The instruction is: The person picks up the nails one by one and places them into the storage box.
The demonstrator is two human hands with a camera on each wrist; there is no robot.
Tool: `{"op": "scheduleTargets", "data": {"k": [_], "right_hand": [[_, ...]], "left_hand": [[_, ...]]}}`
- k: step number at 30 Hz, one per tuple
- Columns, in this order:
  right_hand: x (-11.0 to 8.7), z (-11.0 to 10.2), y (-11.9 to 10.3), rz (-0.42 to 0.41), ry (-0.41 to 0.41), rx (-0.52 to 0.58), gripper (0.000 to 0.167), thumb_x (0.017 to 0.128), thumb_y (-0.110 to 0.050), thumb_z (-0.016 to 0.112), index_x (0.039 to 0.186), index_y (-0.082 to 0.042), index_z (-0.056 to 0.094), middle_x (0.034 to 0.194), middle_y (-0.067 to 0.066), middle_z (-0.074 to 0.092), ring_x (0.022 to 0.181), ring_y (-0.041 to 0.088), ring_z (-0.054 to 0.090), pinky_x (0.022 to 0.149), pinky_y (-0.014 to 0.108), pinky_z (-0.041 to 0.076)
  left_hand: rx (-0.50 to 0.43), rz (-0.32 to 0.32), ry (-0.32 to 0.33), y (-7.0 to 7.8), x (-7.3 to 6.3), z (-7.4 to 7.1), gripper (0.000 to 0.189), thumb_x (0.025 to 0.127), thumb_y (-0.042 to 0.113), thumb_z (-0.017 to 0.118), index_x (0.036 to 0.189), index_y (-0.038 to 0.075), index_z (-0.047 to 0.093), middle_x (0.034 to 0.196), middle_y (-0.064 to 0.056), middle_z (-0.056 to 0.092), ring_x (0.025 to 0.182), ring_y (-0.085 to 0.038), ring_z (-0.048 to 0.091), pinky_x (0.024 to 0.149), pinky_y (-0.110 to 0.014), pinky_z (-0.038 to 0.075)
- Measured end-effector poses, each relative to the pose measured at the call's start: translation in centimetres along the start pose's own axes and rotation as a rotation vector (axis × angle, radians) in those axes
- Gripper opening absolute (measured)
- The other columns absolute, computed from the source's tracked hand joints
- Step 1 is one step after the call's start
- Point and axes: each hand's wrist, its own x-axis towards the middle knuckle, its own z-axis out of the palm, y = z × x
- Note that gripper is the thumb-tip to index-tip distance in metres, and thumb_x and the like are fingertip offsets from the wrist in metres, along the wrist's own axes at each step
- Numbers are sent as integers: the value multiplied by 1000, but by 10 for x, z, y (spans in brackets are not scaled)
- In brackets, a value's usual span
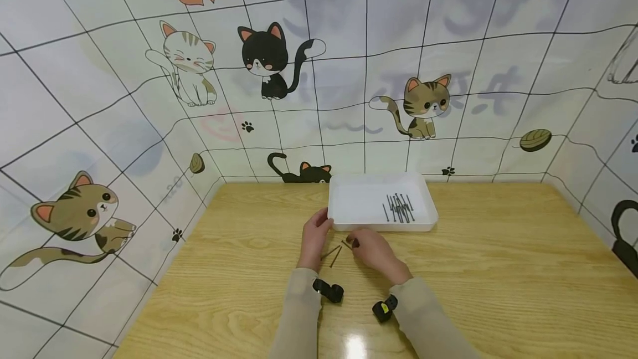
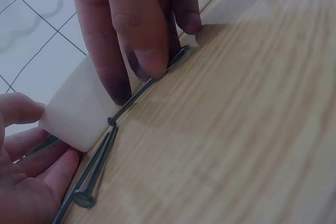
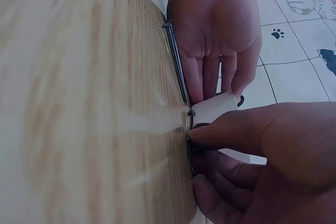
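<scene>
A white tray [image 1: 356, 201] stands at the back of the table, with a cluster of dark nails [image 1: 399, 208] in its right half. My left hand [image 1: 315, 239] holds the tray's near left corner, thumb in front and fingers along the side. Just in front of the tray, my right hand [image 1: 372, 250] has thumb and fingertips on a nail [image 2: 137, 98] lying along the tabletop, pinching it. Two other nails [image 1: 336, 256] lie between the hands, their ends close to the pinched nail's head. Part of the pinched nail is hidden behind the right fingers in the right wrist view.
The wooden table [image 1: 239, 292] reaches to walls on the left, back and right, covered with a cat-patterned sheet [image 1: 344, 87]. The tray's back edge is against the back wall. Black wrist cameras [image 1: 329, 291] sit on both sleeves.
</scene>
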Motion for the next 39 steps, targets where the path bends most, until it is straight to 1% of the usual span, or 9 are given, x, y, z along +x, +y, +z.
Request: {"op": "scheduleTargets", "data": {"k": [4, 11, 17, 20, 23, 28, 32, 36, 39], "right_hand": [[-1, -2, -4, 11, -12, -36, 23, 77, 3, 57, 95, -6, 68, 91, 5, 63, 82, 21, 57, 69, 35, 46], [-3, -5, -11, 10, -38, -72, 18, 78, 3, 57, 86, -8, 68, 87, 4, 63, 82, 23, 58, 68, 36, 48], [-3, -7, -13, 55, -91, -72, 13, 77, -1, 59, 81, -10, 67, 80, 1, 62, 70, 17, 57, 61, 34, 47], [-3, -7, -14, 89, -117, -82, 12, 75, -1, 58, 74, -11, 64, 72, -1, 59, 60, 13, 50, 54, 30, 42], [-4, -8, -15, 112, -138, -84, 14, 75, -2, 58, 65, -13, 59, 61, -2, 52, 50, 12, 40, 47, 27, 33], [-6, -10, -16, 123, -143, -82, 21, 75, -4, 58, 57, -13, 50, 50, -3, 38, 45, 12, 28, 43, 26, 23], [-6, -11, -13, 123, -139, -84, 16, 77, -5, 57, 63, -13, 53, 55, -3, 44, 48, 12, 34, 44, 26, 28], [-4, -13, -6, 123, -115, -37, 5, 79, -7, 59, 77, -12, 61, 72, -3, 55, 60, 13, 47, 53, 29, 39], [-2, -14, -1, 118, -92, 18, 9, 81, -8, 59, 89, -11, 62, 81, -2, 58, 70, 13, 52, 60, 31, 43]], "left_hand": [[1, -2, 8, 0, 0, 0, 40, 87, 19, 56, 126, 13, 52, 122, -1, 54, 111, -15, 48, 94, -37, 36], [12, 2, 15, 1, -2, 1, 39, 87, 18, 56, 126, 12, 52, 122, -3, 54, 111, -15, 48, 93, -37, 37], [19, -12, 22, 2, -1, 1, 39, 87, 20, 56, 126, 14, 52, 122, -1, 54, 111, -14, 48, 94, -36, 36], [20, -15, 23, 2, -1, 2, 39, 87, 20, 56, 125, 14, 53, 122, 0, 54, 110, -13, 48, 94, -35, 36], [18, -6, 25, 2, -1, 2, 38, 87, 19, 56, 125, 14, 53, 121, -1, 54, 110, -14, 48, 94, -36, 37], [9, -2, 26, 2, -2, 1, 38, 87, 19, 56, 125, 13, 53, 121, -3, 54, 111, -16, 48, 94, -37, 36], [4, -5, 23, 2, -2, 1, 37, 87, 19, 57, 124, 14, 54, 120, -1, 55, 109, -14, 49, 94, -35, 37], [6, 7, 20, 2, -2, 1, 37, 87, 18, 57, 124, 14, 54, 120, -1, 55, 110, -14, 49, 94, -36, 37], [4, 18, 15, 2, -2, 1, 38, 87, 18, 56, 125, 13, 53, 121, -2, 55, 110, -15, 49, 94, -37, 37]]}}
